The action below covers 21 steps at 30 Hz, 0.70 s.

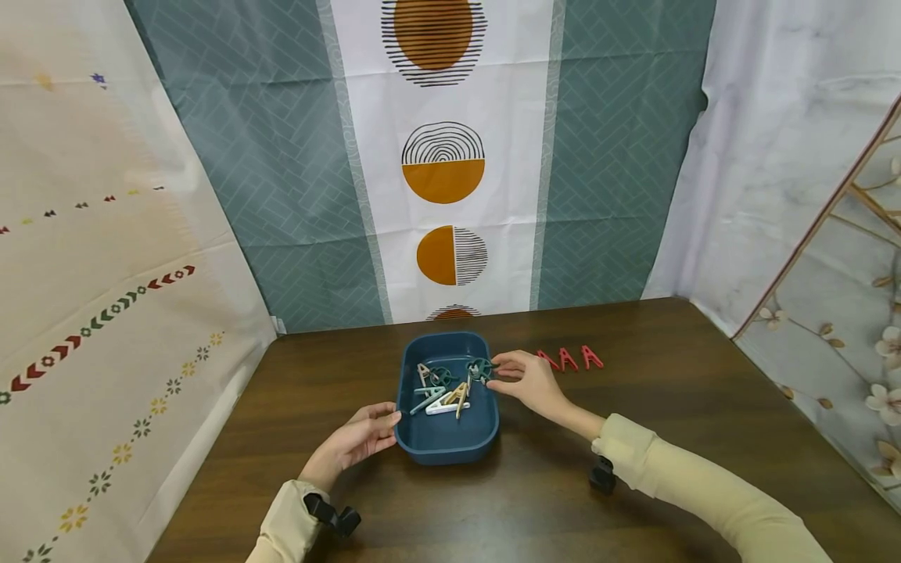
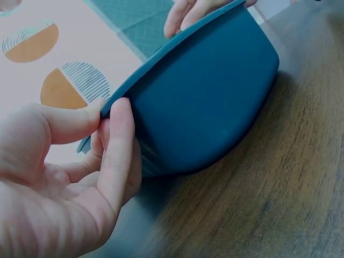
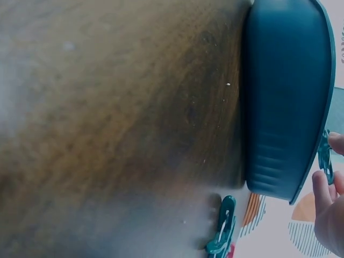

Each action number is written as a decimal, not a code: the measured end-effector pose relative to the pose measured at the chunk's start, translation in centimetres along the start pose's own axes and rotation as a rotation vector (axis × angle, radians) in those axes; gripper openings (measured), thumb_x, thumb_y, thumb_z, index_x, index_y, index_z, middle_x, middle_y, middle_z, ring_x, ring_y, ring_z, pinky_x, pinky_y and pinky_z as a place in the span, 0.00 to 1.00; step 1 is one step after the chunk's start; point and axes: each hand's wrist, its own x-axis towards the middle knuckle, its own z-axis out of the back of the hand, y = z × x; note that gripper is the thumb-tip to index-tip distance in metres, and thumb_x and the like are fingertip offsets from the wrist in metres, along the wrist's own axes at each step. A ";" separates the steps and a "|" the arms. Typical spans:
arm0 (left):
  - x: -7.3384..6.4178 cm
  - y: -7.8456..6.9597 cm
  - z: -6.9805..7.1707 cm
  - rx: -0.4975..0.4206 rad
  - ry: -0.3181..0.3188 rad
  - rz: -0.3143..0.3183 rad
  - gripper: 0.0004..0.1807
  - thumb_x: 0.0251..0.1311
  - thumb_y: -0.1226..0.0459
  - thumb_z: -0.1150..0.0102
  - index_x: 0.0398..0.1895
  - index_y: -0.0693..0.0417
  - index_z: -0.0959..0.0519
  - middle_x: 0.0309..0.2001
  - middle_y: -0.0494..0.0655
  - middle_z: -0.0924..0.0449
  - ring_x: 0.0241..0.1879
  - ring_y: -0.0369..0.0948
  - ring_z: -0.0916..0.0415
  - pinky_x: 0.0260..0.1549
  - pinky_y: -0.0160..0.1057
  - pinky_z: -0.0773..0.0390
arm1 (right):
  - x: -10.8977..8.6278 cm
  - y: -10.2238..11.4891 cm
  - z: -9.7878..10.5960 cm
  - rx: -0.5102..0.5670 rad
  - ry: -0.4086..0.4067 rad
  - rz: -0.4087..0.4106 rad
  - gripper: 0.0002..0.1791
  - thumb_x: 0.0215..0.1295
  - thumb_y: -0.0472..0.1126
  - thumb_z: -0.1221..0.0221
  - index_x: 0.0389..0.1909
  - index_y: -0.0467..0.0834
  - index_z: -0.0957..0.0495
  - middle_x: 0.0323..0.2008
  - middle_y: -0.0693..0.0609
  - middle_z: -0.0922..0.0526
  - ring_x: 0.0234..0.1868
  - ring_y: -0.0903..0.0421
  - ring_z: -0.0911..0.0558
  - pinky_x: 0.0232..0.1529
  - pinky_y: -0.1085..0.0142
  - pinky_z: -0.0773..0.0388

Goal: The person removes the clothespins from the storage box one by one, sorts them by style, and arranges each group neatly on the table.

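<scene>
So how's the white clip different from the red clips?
Colour: the white clip is white, while the red clips are red.
Place: the white clip lies in the blue bin, but the red clips lie outside it on the table.
Pose: the white clip's spread legs point right, while the red clips' point toward the person.
Both kinds look like narrow V or A shapes.
</scene>
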 end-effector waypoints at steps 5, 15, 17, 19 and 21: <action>0.0 0.0 0.0 -0.005 0.001 0.001 0.20 0.70 0.67 0.51 0.59 0.68 0.40 0.33 0.42 0.21 0.30 0.33 0.19 0.39 0.30 0.18 | -0.3 -0.1 0.2 -0.013 -0.015 0.000 0.22 0.49 0.41 0.27 0.46 0.39 0.19 0.45 0.42 0.16 0.45 0.46 0.14 0.46 0.61 0.17; 0.2 0.0 0.1 0.005 0.002 0.000 0.18 0.71 0.66 0.51 0.58 0.66 0.39 0.33 0.41 0.21 0.31 0.32 0.19 0.40 0.30 0.18 | -1.2 -0.3 1.6 -0.066 -0.065 0.007 0.22 0.47 0.43 0.25 0.43 0.41 0.18 0.41 0.43 0.14 0.41 0.47 0.13 0.44 0.63 0.17; 0.2 0.1 0.2 0.005 0.004 0.000 0.18 0.71 0.66 0.51 0.58 0.65 0.39 0.33 0.41 0.21 0.31 0.32 0.19 0.40 0.30 0.18 | -1.6 -0.3 1.9 -0.069 -0.071 -0.009 0.22 0.47 0.42 0.25 0.44 0.40 0.19 0.41 0.42 0.15 0.42 0.46 0.13 0.44 0.60 0.17; 0.2 0.1 0.2 0.003 0.007 0.000 0.17 0.71 0.66 0.51 0.57 0.64 0.38 0.33 0.40 0.21 0.30 0.32 0.19 0.40 0.30 0.18 | -1.9 -0.3 2.2 -0.063 -0.078 -0.030 0.23 0.47 0.41 0.26 0.44 0.39 0.19 0.42 0.40 0.15 0.42 0.44 0.14 0.45 0.56 0.17; 0.1 0.1 0.2 0.000 0.011 -0.001 0.17 0.71 0.66 0.51 0.57 0.63 0.38 0.33 0.40 0.21 0.30 0.32 0.19 0.40 0.30 0.18 | -2.1 -0.4 2.6 -0.065 -0.091 -0.046 0.23 0.47 0.41 0.25 0.44 0.38 0.19 0.42 0.39 0.15 0.42 0.44 0.14 0.44 0.55 0.17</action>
